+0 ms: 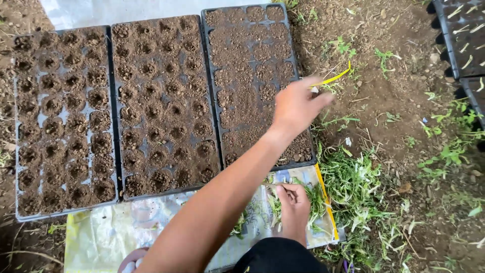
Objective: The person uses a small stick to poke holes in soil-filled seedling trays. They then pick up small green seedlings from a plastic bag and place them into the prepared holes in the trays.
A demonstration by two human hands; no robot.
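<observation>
This is an outdoor plant nursery or garden plot, worked at ground level. Three black seedling trays [161, 106], their cells packed with dark soil, lie side by side on bare earth [399, 101] scattered with small weeds. Green plant cuttings [353, 187] are heaped on a plastic sheet [111, 232] beside the trays.

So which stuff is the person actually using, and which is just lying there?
In use:
left hand holding a yellow stem
right hand on the green cuttings
plastic sheet
right-most soil tray

Lying about:
two other soil trays
leaf scraps
dark trays at the top right
</observation>
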